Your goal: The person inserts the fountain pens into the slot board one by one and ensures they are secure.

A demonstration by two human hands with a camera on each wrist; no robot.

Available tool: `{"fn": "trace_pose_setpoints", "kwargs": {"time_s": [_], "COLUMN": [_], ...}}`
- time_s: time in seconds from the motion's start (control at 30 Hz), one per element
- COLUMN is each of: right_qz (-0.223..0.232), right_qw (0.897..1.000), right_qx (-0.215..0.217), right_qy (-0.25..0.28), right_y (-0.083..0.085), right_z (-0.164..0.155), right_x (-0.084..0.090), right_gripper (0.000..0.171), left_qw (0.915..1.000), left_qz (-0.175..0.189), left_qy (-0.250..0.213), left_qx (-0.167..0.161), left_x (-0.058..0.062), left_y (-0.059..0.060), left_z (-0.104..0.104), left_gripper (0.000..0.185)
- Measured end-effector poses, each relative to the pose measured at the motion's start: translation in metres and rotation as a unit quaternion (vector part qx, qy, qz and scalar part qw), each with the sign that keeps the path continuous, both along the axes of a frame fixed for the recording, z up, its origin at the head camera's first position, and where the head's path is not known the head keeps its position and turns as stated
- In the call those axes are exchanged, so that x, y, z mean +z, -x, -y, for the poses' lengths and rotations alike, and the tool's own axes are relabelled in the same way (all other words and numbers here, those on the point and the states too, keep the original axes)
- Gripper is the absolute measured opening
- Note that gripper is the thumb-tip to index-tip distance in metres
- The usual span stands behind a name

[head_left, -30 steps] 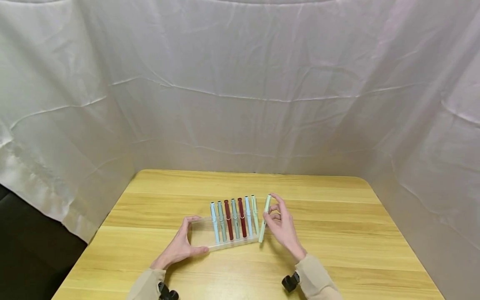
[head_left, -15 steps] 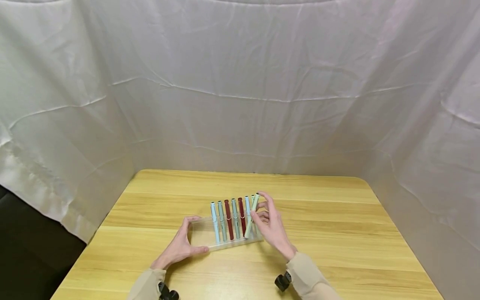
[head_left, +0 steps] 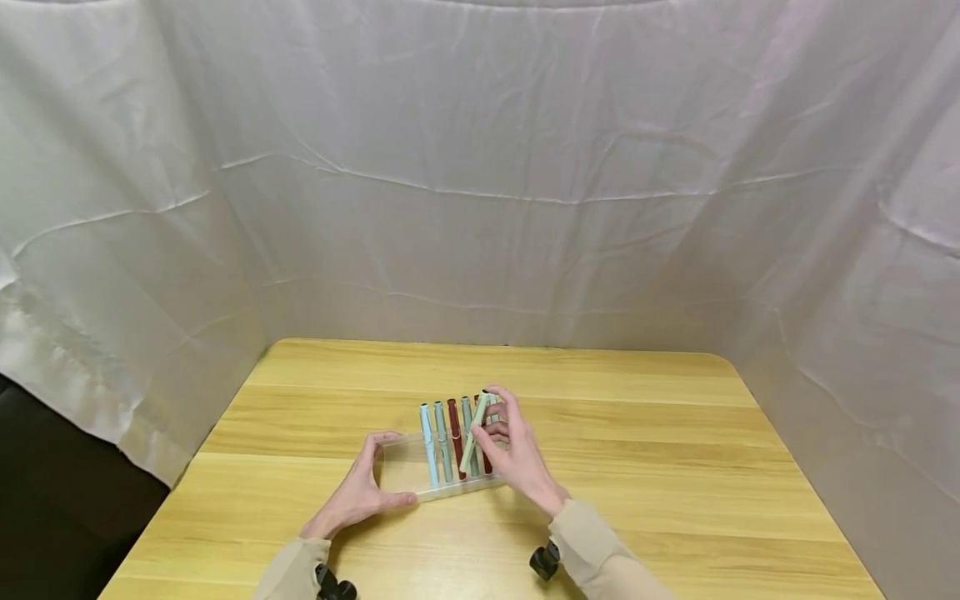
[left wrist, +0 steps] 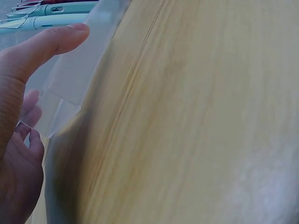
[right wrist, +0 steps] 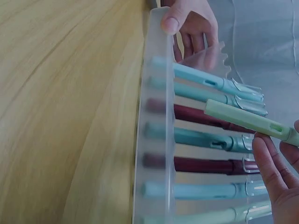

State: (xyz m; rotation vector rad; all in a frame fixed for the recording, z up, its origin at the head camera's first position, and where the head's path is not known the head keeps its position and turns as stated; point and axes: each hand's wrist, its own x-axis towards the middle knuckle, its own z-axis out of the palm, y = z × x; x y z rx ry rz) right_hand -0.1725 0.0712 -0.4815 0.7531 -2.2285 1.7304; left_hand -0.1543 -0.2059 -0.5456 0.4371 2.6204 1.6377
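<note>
A clear plastic pen tray [head_left: 401,479] lies on the wooden table [head_left: 675,467] and holds several pens [head_left: 442,442] side by side in light blue, grey-green and dark red. My left hand [head_left: 392,468] grips the tray's left end, thumb [left wrist: 51,39] on its near wall [left wrist: 79,70]. My right hand [head_left: 491,429] pinches a pale green pen [head_left: 474,435] and holds it tilted above the middle pens. In the right wrist view this pale green pen [right wrist: 247,119] hangs slantwise over the row, with my fingers [right wrist: 275,172] at its clip end and the left hand [right wrist: 191,23] at the tray's far end.
White cloth [head_left: 480,183] hangs behind and on both sides of the table. A dark gap [head_left: 45,508] shows at the left, below the cloth. The tray's left part [head_left: 397,458] holds no pens.
My right hand has carried the pale green pen leftward, from beside the tray's right end to above its middle pens. The left hand and tray have stayed put.
</note>
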Motion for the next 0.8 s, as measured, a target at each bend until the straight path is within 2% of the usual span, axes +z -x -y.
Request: {"fn": "trace_pose_setpoints", "kwargs": {"time_s": [0.33, 0.57, 0.8], "right_qz": [-0.008, -0.015, -0.047], "right_qw": [1.000, 0.999, 0.998], "right_qx": [0.008, 0.024, 0.017], "right_qy": [-0.015, -0.020, -0.043], "right_y": [0.000, -0.003, -0.004], "right_z": [0.019, 0.028, 0.036], "right_x": [0.004, 0.006, 0.006], "right_gripper": [0.055, 0.055, 0.053], "left_qw": [0.9999, 1.0000, 1.0000], "left_qz": [-0.017, -0.005, -0.006], "left_qy": [0.001, -0.004, -0.006], "left_qx": [0.000, 0.003, 0.005], "left_x": [-0.001, -0.001, 0.000], "left_y": [0.002, 0.001, 0.000], "left_z": [0.000, -0.001, -0.001], "left_gripper": [0.097, 0.097, 0.095]}}
